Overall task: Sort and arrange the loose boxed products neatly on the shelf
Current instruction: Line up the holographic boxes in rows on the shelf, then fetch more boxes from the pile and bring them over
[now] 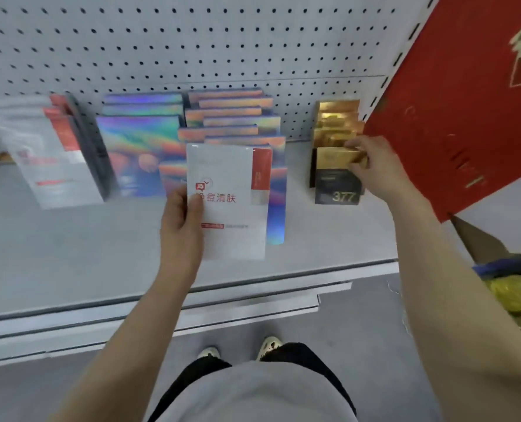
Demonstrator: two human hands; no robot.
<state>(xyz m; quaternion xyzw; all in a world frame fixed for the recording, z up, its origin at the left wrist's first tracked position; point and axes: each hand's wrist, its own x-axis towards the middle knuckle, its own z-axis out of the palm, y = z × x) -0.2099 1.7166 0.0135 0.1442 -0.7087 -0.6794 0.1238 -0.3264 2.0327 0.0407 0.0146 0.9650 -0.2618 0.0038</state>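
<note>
My left hand grips a white box with a red corner strip by its lower left edge, holding it in front of a row of iridescent boxes. My right hand curls its fingers round the top of the front black-and-gold box, which stands at the head of a row of gold boxes. More iridescent boxes stand to the left. Beyond them, at the far left, leans a group of white-and-red boxes.
The grey shelf has a pegboard back. A large red carton leans at the right end, close to my right hand. Below right sits a cardboard box with yellow packets. My shoes show on the floor below.
</note>
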